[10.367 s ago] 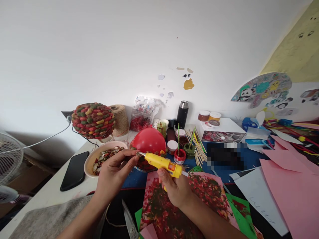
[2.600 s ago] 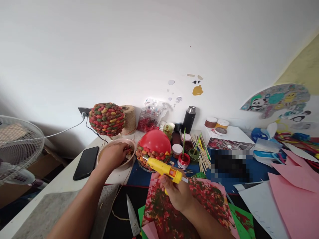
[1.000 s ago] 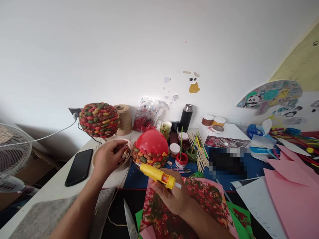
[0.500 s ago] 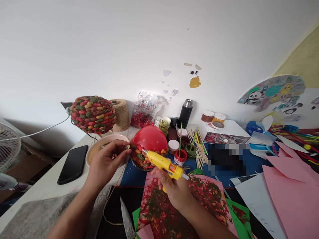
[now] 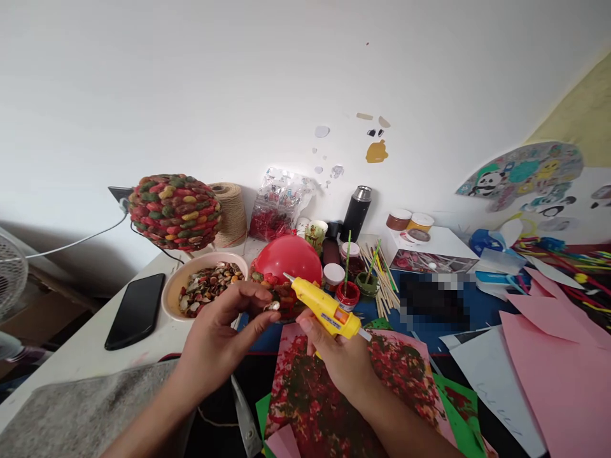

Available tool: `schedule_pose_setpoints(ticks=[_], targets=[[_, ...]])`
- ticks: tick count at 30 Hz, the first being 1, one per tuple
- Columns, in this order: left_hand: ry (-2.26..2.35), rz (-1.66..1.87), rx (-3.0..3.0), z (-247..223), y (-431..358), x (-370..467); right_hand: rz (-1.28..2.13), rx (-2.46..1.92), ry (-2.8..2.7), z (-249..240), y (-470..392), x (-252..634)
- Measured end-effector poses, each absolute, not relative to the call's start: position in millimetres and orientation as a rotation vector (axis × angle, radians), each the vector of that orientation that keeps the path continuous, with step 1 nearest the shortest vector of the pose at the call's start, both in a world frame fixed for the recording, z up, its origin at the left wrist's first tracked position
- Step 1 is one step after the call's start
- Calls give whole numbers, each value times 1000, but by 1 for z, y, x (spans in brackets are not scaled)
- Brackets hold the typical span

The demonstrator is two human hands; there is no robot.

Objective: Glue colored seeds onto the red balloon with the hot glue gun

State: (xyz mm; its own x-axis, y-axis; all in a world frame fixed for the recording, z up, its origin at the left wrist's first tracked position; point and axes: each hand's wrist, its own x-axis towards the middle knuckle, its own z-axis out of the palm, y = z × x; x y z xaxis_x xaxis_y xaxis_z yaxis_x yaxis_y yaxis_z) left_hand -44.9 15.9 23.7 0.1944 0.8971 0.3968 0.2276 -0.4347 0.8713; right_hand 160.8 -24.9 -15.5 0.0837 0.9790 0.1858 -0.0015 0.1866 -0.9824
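Note:
A small pistachio shell [image 5: 274, 306], pale inside, is pinched between the thumb and fingers of my left hand [image 5: 222, 340]. My right hand [image 5: 341, 359] grips a yellow hot glue gun [image 5: 324, 308], its nozzle pointing up and left, just above and beyond the shell. Behind both hands sits a red balloon [image 5: 291, 257] whose lower part is covered with coloured shells; my left fingers and the gun partly hide it. Left of it, a peach bowl [image 5: 175, 289] holds many painted shells [image 5: 212, 283].
A shell-covered ball [image 5: 176, 213] and a twine spool [image 5: 230, 213] stand back left, near a phone [image 5: 135, 312]. Paint jars [image 5: 347, 294], wooden sticks [image 5: 386, 286] and a black flask [image 5: 358, 211] are behind. Scissors [image 5: 245, 420] and paint-stained paper [image 5: 329, 407] lie in front.
My left hand has moved right and down with the shell, away from the bowl and closer to the glue gun. The gun has shifted slightly right and upward.

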Motion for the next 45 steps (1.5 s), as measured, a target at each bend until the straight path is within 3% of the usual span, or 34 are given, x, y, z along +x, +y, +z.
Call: schedule_pose_setpoints(ticks=[11,20,32,45], targets=[[981,1098,1920,16,6,-28,979,-1115,-1233,-13,-26,160],[745,892,1383,29,5,-28,890,-1143,-1284,-11,-27,162],[747,831,1336,22,10,-32,651,-1115,-1433,-15,-25,158],[930,1027,2157,30,4,-36,410,-1023,-1613,-19,-21,163]])
